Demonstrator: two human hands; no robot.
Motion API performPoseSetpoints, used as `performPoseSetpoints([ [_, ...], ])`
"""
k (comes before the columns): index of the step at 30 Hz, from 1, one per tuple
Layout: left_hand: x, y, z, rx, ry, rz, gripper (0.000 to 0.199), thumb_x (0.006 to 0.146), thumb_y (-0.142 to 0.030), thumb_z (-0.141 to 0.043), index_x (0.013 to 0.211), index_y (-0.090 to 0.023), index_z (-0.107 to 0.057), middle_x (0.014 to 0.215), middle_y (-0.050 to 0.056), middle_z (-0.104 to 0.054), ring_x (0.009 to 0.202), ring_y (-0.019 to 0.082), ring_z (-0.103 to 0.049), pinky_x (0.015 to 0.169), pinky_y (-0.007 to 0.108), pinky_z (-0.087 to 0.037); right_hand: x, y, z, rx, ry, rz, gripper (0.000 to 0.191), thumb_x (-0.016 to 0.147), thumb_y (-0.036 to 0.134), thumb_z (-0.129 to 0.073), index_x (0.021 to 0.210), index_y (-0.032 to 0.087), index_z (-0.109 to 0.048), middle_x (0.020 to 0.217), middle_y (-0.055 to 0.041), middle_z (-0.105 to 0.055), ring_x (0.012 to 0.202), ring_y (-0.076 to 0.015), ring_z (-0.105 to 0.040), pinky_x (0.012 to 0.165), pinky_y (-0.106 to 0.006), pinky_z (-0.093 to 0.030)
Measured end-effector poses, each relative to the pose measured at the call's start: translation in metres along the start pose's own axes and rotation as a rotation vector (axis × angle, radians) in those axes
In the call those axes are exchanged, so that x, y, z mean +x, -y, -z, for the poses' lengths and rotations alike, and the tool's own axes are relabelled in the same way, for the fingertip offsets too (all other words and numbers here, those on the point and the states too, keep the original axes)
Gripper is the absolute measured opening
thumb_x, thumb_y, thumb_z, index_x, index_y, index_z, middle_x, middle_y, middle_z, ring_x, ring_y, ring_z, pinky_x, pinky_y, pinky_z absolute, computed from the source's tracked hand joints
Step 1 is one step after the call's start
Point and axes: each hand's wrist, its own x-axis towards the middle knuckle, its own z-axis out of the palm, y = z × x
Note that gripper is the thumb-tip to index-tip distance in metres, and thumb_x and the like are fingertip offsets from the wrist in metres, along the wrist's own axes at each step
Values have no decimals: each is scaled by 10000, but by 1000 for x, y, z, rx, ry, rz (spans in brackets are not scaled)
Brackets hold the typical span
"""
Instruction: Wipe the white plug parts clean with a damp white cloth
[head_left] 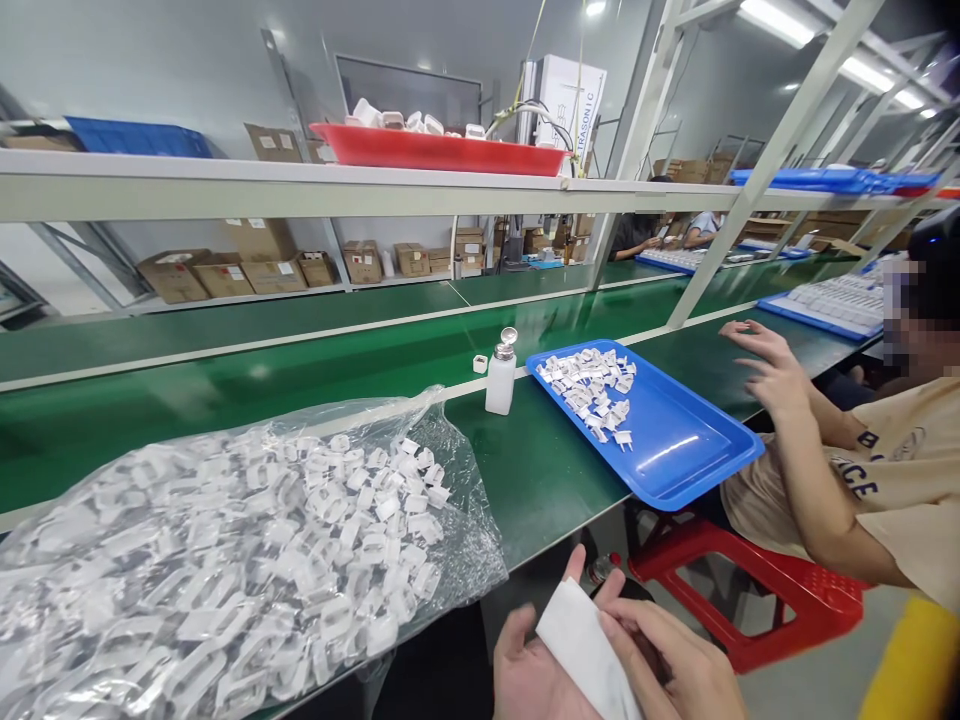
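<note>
A folded white cloth (pixel 581 635) lies across the palm and fingers of my left hand (pixel 529 675), which is turned up and holds it. With its fingers bent, my right hand (pixel 671 650) pinches the cloth's right edge. Both hands are in front of the table's near edge, low in the view. To their left, a clear plastic bag (pixel 480 520) full of small white plastic housings (pixel 352 520) spreads over the table. Beyond the hands is a blue tray (pixel 690 430) with white plastic parts (pixel 592 385) heaped at its left end.
A white pump bottle (pixel 501 375) stands behind the bag, beside a single small housing (pixel 480 364). At right sits a co-worker with a raised hand (pixel 772 370), by a red stool (pixel 750 590). Overhead, a shelf (pixel 225 190) bears a red tray (pixel 450 152).
</note>
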Motion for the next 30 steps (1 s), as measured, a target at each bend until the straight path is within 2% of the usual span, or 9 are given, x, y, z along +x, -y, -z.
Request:
performPoseSetpoints([
  [2, 0, 0, 1, 21, 12, -14, 700, 702, -365, -615, 1402, -344, -618, 1519, 30, -564, 1432, 320, -458, 1198, 509, -225, -1, -3, 0, 46, 59, -89, 215, 970, 404, -574, 1062, 268, -714, 901, -15, -760, 757, -134, -732, 629, -139, -552],
  [4, 1, 0, -1, 43, 9, -12, 684, 699, -302, -577, 1377, -365, -639, 1508, 17, -577, 1431, 324, -464, 1205, 522, -202, -2, -5, 2, 110, 123, -200, 253, 959, 457, -573, 1047, 265, -712, 820, -1, -749, 671, -136, -697, 585, -166, -531],
  [8, 1, -4, -6, 51, 4, 2, 621, 737, -314, -550, 1343, -390, -664, 1531, 8, -551, 1446, 328, -447, 1213, 541, -184, -6, -8, 10, 303, 242, -357, 297, 860, 519, -688, 967, 242, -701, 729, 8, -718, 613, -141, -632, 544, -204, -464],
  [12, -2, -7, -7, 25, -23, 25, 615, 759, -305, -547, 1360, -395, -648, 1530, 21, -553, 1375, 298, -534, 1230, 511, -166, -11, -13, 22, 555, 390, -465, 381, 789, 493, -784, 1026, 216, -675, 728, 13, -689, 624, -124, -578, 577, -225, -396],
  [18, -4, -13, 0, 4, 28, 69, 619, 776, -295, -539, 1377, -421, -619, 1543, 18, -540, 1366, 284, -544, 1237, 495, -137, -15, -18, 32, 654, 387, -561, 403, 795, 483, -798, 1050, 223, -624, 776, 22, -662, 721, -135, -595, 662, -251, -429],
  [22, -4, -16, 2, 25, 65, 99, 640, 783, -305, -531, 1408, -436, -579, 1559, 7, -522, 1398, 304, -511, 1237, 514, -112, -16, -17, 32, 753, 361, -634, 407, 783, 526, -795, 981, 218, -616, 760, 26, -631, 663, -131, -610, 616, -256, -483],
  [25, -5, -18, 0, 41, 71, 104, 648, 778, -312, -538, 1414, -436, -571, 1557, 3, -524, 1422, 325, -481, 1235, 529, -107, -18, -19, 31, 658, 309, -609, 424, 800, 559, -755, 1011, 211, -636, 796, -11, -666, 718, -164, -650, 667, -281, -550],
  [28, -5, -17, -3, 27, 55, 92, 663, 750, -337, -578, 1406, -429, -579, 1555, 8, -527, 1463, 349, -420, 1234, 537, -112, -23, -16, 26, 281, 64, -461, 398, 829, 543, -713, 1056, 221, -662, 877, -59, -714, 756, -193, -686, 663, -281, -582],
  [30, -4, -17, -3, 14, 31, 77, 654, 746, -374, -606, 1399, -418, -590, 1564, 18, -514, 1459, 345, -428, 1238, 519, -116, -26, -7, 16, 15, -140, -220, 283, 848, 447, -719, 1042, 245, -678, 901, -63, -719, 752, -196, -689, 646, -275, -577],
])
